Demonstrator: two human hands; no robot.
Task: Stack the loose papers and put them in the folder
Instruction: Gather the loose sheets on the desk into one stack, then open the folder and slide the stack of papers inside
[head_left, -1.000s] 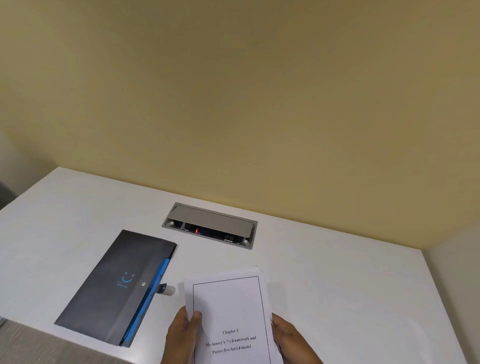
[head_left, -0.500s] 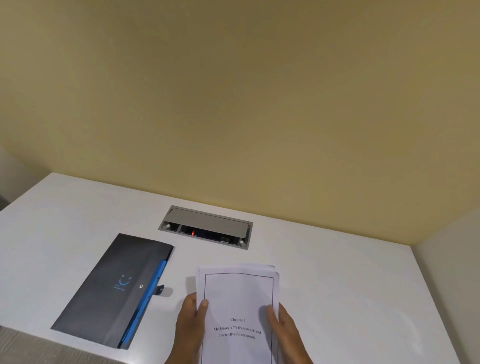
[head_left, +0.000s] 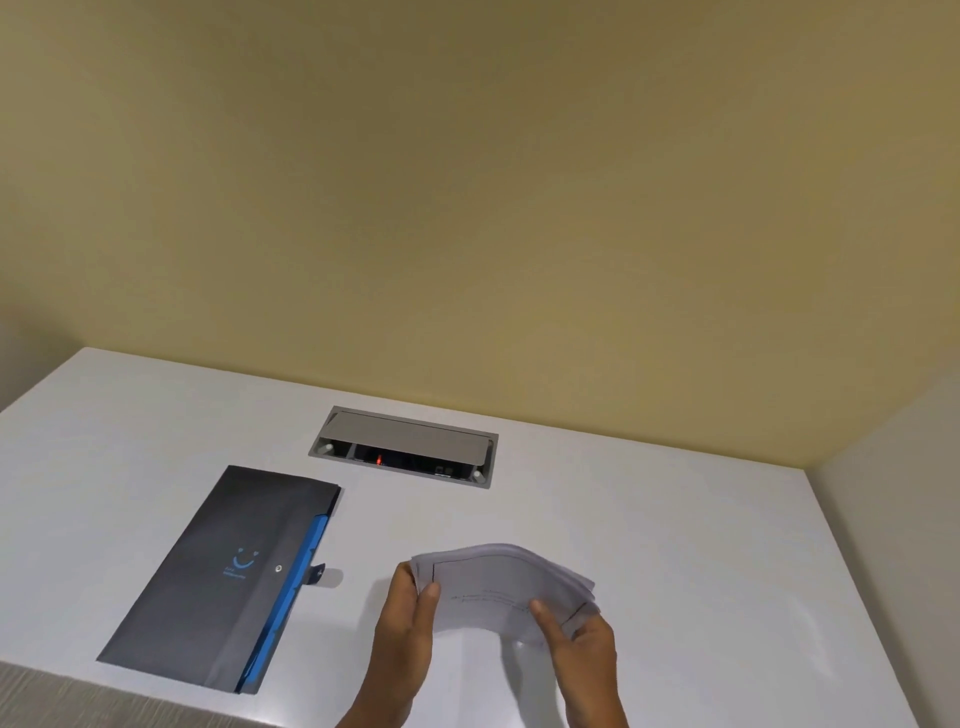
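Note:
A stack of white papers (head_left: 498, 582) with a printed border and a few text lines is held above the white desk (head_left: 675, 545), tipped away from me and bowed upward in the middle. My left hand (head_left: 410, 618) grips its left edge, thumb on top. My right hand (head_left: 582, 639) grips its right edge. A dark grey folder (head_left: 218, 571) with a blue inner edge, a snap button and a small tab lies flat and closed on the desk, to the left of my hands.
A grey cable box (head_left: 405, 447) with a half-raised lid and a red light is set into the desk behind the papers. A beige wall runs along the back. A side panel (head_left: 893, 519) bounds the desk at the right.
The stack was upright facing me with its page readable; it has tipped flat and away and now bows upward. Both hands moved up into fuller view, still holding its two sides.

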